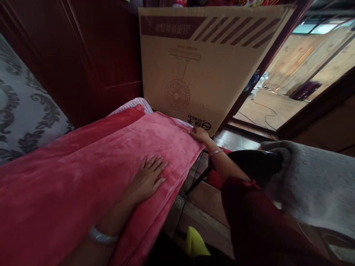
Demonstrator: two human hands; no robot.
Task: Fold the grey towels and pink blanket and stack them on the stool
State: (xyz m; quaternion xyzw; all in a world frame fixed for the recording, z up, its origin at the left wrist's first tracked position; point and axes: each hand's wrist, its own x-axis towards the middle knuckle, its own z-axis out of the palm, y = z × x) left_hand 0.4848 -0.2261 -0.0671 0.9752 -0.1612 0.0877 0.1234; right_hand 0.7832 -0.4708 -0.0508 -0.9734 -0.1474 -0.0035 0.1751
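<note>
A pink-red fleece blanket (91,162) lies folded and spread over a bed. My left hand (148,177) rests flat on it near its right edge, fingers stretched out and holding nothing. My right hand (198,133) reaches to the blanket's far right corner, fingers curled over the edge of the cloth. A bracelet shows on each wrist. My right arm wears a dark red sleeve (249,214).
A large cardboard fan box (205,62) stands upright past the blanket. Dark wooden wardrobe doors (91,55) lie behind, a grey patterned headboard (22,107) at left. A grey towel (313,181) drapes over a dark chair (255,162) at right. Beyond is an open doorway (280,96).
</note>
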